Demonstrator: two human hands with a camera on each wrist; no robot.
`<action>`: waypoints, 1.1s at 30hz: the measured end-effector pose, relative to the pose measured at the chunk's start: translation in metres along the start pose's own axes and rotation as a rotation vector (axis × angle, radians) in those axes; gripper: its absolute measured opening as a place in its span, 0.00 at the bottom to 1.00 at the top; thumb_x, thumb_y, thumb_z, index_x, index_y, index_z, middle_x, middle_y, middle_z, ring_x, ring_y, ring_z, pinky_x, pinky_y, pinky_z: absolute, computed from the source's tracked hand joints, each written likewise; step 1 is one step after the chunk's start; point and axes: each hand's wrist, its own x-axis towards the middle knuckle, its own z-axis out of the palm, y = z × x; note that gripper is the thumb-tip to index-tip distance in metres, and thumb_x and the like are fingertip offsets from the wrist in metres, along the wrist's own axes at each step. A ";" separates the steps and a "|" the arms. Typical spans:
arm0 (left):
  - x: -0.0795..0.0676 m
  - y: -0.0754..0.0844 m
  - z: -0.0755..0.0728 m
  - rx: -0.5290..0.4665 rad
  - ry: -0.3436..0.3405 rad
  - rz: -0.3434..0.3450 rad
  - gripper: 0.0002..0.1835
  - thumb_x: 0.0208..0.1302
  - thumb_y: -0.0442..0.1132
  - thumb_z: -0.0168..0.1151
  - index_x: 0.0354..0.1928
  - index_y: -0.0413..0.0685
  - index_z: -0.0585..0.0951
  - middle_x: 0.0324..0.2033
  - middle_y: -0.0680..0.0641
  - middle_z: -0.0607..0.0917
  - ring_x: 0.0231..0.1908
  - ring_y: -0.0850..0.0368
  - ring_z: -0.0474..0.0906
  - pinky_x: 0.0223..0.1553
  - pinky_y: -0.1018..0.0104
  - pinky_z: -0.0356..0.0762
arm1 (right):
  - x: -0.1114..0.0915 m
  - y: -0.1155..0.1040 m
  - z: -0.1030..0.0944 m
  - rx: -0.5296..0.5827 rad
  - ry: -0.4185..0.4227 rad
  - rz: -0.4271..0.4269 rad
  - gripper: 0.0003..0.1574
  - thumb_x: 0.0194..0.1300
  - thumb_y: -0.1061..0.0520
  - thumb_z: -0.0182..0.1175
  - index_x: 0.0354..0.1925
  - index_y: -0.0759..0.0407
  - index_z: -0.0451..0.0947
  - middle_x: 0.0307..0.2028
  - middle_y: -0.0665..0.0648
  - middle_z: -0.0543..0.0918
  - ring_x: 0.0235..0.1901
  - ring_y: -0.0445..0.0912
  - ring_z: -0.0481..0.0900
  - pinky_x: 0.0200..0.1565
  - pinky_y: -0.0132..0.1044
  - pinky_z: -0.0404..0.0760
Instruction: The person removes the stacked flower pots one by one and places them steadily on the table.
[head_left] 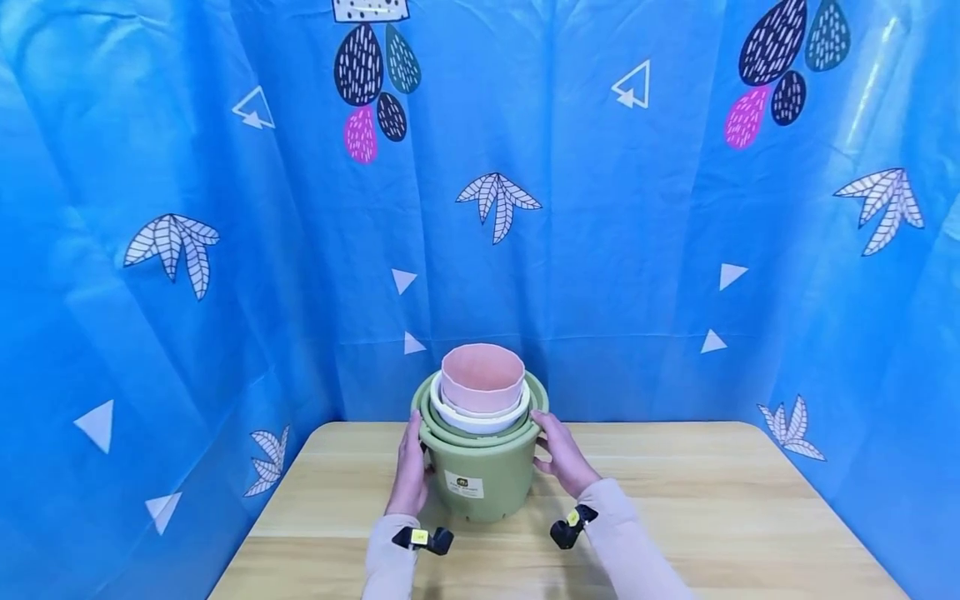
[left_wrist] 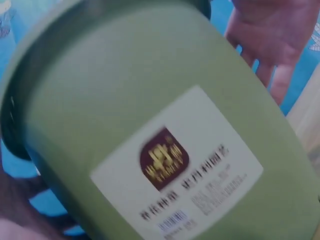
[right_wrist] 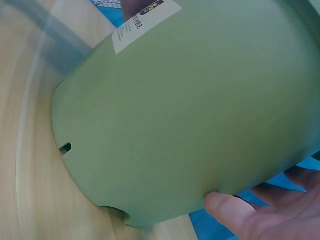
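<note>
A stack of nested flower pots stands on the table, with a large green flower pot point(head_left: 495, 479) outermost. Inside it sit a second green pot point(head_left: 471, 438), a white pot point(head_left: 480, 425) and, on top, a pink pot point(head_left: 483, 379). My left hand point(head_left: 408, 471) grips the large pot's left side at the rim. On the opposite side my right hand point(head_left: 562, 454) holds it, thumb at the rim and fingers below. A white label point(left_wrist: 177, 165) faces me in the left wrist view. Close to the tabletop, the pot's notched base point(right_wrist: 82, 175) shows in the right wrist view.
The light wooden table point(head_left: 697, 508) has rounded far corners. Behind it and at both sides hangs a blue patterned curtain point(head_left: 600, 250). Black wrist cameras point(head_left: 423, 540) are strapped over pale sleeves point(head_left: 633, 542).
</note>
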 end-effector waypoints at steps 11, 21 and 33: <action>-0.012 0.000 -0.004 0.010 -0.201 -0.005 0.42 0.81 0.66 0.35 0.84 0.49 0.45 0.83 0.37 0.38 0.82 0.33 0.28 0.71 0.17 0.35 | -0.009 0.009 -0.008 -0.002 0.013 0.008 0.44 0.78 0.32 0.43 0.76 0.60 0.56 0.80 0.68 0.52 0.78 0.75 0.51 0.71 0.71 0.67; -0.009 -0.007 0.008 -0.012 -0.219 -0.003 0.44 0.79 0.67 0.38 0.84 0.49 0.42 0.83 0.35 0.37 0.82 0.32 0.26 0.70 0.16 0.33 | -0.013 0.001 -0.021 -0.044 0.022 0.016 0.40 0.79 0.33 0.43 0.72 0.59 0.60 0.79 0.66 0.54 0.77 0.74 0.52 0.70 0.70 0.69; -0.003 -0.004 0.006 0.084 -0.177 0.005 0.45 0.78 0.66 0.44 0.84 0.48 0.45 0.82 0.32 0.42 0.79 0.23 0.38 0.70 0.18 0.46 | -0.015 -0.003 -0.029 -0.036 -0.003 0.011 0.39 0.79 0.33 0.44 0.71 0.60 0.60 0.79 0.66 0.55 0.78 0.73 0.51 0.71 0.69 0.69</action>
